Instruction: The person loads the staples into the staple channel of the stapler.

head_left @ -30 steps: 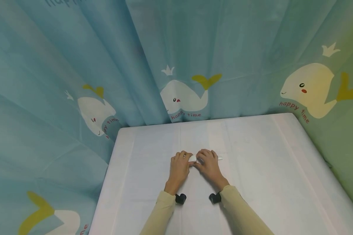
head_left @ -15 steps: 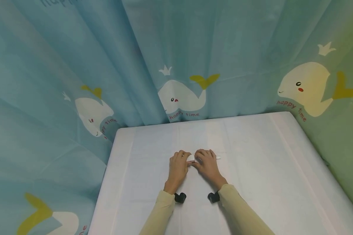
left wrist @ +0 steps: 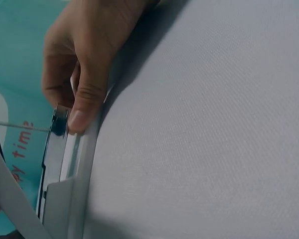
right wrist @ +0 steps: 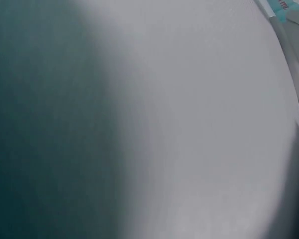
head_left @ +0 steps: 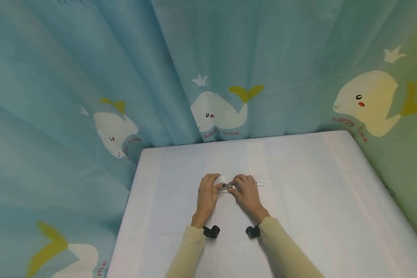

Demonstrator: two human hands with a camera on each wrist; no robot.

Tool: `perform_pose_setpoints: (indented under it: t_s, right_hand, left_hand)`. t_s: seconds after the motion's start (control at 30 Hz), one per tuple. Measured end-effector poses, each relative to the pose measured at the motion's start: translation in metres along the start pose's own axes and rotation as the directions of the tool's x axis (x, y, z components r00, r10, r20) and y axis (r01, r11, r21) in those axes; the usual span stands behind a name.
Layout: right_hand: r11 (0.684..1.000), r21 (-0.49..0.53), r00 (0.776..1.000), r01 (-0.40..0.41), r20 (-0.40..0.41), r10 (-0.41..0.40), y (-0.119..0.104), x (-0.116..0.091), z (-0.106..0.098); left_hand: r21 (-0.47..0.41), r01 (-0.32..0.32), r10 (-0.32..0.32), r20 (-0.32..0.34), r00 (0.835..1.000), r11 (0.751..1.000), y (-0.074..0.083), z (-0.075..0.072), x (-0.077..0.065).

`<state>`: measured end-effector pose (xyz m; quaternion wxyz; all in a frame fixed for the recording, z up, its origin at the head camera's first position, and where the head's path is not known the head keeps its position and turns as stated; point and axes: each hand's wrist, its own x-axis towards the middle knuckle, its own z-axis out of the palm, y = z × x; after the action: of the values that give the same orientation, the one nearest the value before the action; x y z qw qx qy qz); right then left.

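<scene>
A white stapler (left wrist: 60,204) lies on the table with its lid (left wrist: 12,199) raised, showing the metal magazine and a thin spring running to it. In the head view its metal part (head_left: 226,186) shows between the two hands. My left hand (head_left: 207,195) grips the left end, thumb (left wrist: 84,112) pressed along the channel. My right hand (head_left: 247,195) holds the right part between thumb and curled fingers, which cover much of it. A narrow white strip (head_left: 260,184) sticks out beyond that hand. The right wrist view catches only white stapler edges (right wrist: 294,42) at the top right.
The table (head_left: 316,200) has a pale striped cloth over it. Blue-green curtains (head_left: 285,77) printed with whales hang around its back and sides. A black wrist camera (head_left: 212,231) sits on the left wrist, another (head_left: 253,231) on the right.
My left hand has shifted slightly left and away from the right hand. The rounded white end has tipped up, and metal parts have come into sight between the hands. The right hand stays about where it was.
</scene>
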<state>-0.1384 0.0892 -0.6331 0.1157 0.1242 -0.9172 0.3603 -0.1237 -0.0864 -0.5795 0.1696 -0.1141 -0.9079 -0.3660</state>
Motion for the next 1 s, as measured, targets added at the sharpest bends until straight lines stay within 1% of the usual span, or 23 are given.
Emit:
perform_pose_setpoints:
  t_s: [0.1,0.23,0.37,0.53,0.7,0.9,1.0]
  right_hand:
    - [1.0,0.004,1.0,-0.016,0.016,0.016,-0.006,0.001,0.002]
    - [0.999,0.008,0.999,-0.043,0.028,0.043,-0.011,0.001,0.004]
    - [0.999,0.007,0.999,-0.04,0.014,0.04,-0.01,0.0,0.007]
    - [1.0,0.017,1.0,-0.023,0.012,0.023,-0.006,-0.002,0.008]
    - [1.0,0.018,1.0,-0.021,0.021,0.021,-0.006,-0.002,0.009]
    - [1.0,0.012,0.999,-0.027,0.037,0.027,-0.008,-0.002,0.007]
    - [0.999,0.006,0.998,-0.038,0.041,0.038,-0.009,-0.003,0.007]
  left_hand:
    - [-0.034,0.014,-0.015,-0.028,0.999,0.999,-0.001,0.0,0.0]
    - [-0.045,0.005,-0.007,-0.03,1.0,0.999,-0.002,-0.001,0.001]
    - [-0.055,0.012,-0.014,-0.031,0.999,0.998,-0.003,0.0,0.0]
    - [-0.115,0.058,-0.062,-0.026,0.998,0.992,-0.006,-0.002,-0.002]
    - [-0.205,0.086,-0.09,-0.014,0.996,0.975,-0.009,-0.005,-0.003]
    - [-0.323,0.139,-0.15,-0.01,0.989,0.936,-0.014,-0.01,-0.004]
    - [-0.366,0.16,-0.173,-0.005,0.985,0.917,-0.016,-0.011,-0.005]
